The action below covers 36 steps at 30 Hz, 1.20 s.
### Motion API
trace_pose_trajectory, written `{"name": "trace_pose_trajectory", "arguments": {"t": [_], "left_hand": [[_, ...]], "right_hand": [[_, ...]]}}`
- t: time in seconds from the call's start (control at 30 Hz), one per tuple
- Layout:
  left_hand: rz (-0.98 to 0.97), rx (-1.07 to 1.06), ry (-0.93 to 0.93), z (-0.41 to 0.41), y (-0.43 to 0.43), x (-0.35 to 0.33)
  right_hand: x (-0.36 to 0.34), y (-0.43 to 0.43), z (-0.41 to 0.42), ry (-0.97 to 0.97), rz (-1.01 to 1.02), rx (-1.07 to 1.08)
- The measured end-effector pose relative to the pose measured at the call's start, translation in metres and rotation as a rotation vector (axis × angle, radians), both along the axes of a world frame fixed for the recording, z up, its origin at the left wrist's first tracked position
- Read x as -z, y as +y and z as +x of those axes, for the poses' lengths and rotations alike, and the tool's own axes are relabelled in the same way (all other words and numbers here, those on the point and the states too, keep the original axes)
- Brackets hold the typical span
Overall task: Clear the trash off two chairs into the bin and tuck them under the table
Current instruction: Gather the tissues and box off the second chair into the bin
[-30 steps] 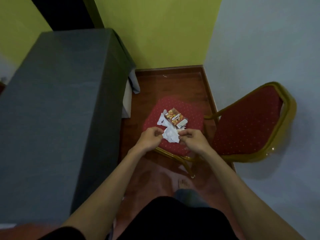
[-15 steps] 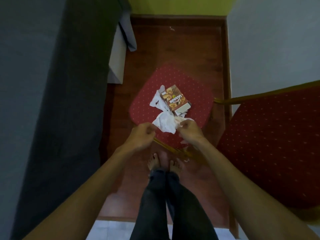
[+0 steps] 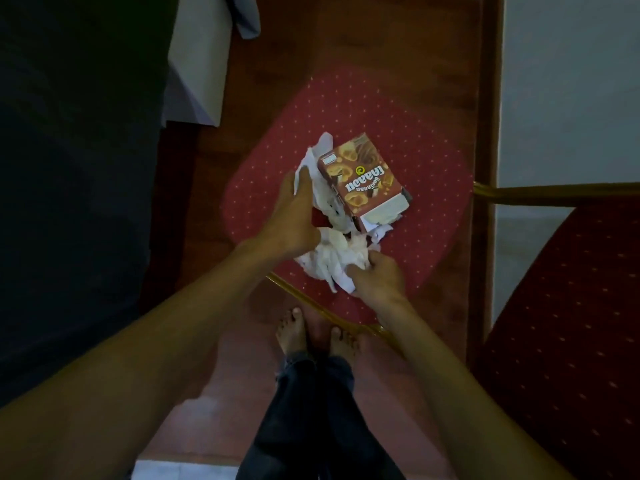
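A red dotted chair seat [image 3: 408,133] with a gold frame lies below me. On it rest a brown biscuit box [image 3: 362,180] and crumpled white paper [image 3: 332,261]. My right hand [image 3: 375,278] grips the near wad of paper at the seat's front edge. My left hand [image 3: 294,209] reaches forward with fingers spread, its fingertips on a white paper scrap [image 3: 317,157] just left of the box. The chair's red backrest [image 3: 568,334] fills the lower right.
A table under a dark cloth [image 3: 76,168] stands close on the left, with a pale cloth corner [image 3: 197,71] hanging down. A grey wall [image 3: 568,98] bounds the right. My bare feet [image 3: 315,332] stand on the wooden floor before the seat.
My head has tilted down and nearer the seat. My left hand has let go of the near wad and reached forward to the scrap beside the box. The right hand keeps its grip.
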<state>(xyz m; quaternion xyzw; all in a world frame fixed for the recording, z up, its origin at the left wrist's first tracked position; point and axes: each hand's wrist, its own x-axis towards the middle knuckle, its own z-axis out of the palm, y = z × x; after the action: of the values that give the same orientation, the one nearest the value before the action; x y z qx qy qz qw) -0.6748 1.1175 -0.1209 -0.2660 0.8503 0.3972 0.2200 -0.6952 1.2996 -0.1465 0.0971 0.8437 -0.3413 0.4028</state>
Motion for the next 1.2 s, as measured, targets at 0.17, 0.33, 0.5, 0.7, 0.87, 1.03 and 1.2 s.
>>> {"name": "trace_pose_trajectory", "arguments": {"t": [0.17, 0.33, 0.5, 0.7, 0.87, 1.03, 1.2], "left_hand": [[-0.225, 0.13, 0.023, 0.005, 0.008, 0.03], [-0.167, -0.025, 0.145, 0.029, 0.016, 0.031], [0.567, -0.482, 0.076, 0.031, 0.034, -0.004], [0.385, -0.627, 0.175, 0.034, 0.033, 0.024], [-0.052, -0.51, 0.193, 0.031, 0.026, 0.043], [0.083, -0.542, 0.161, 0.017, 0.041, 0.043], [0.515, -0.943, 0.115, 0.023, 0.043, 0.023]], "right_hand": [[-0.023, 0.009, 0.002, 0.092, -0.064, -0.013], [-0.037, -0.002, -0.007, 0.223, -0.062, -0.049], [-0.037, -0.018, -0.014, 0.335, -0.069, -0.181], [-0.053, -0.023, -0.054, 0.232, -0.112, -0.31], [-0.039, -0.035, -0.117, 0.357, 0.032, -0.113], [-0.005, -0.038, -0.109, 0.082, -0.001, -0.077], [-0.001, -0.029, -0.061, -0.244, -0.207, 0.164]]}}
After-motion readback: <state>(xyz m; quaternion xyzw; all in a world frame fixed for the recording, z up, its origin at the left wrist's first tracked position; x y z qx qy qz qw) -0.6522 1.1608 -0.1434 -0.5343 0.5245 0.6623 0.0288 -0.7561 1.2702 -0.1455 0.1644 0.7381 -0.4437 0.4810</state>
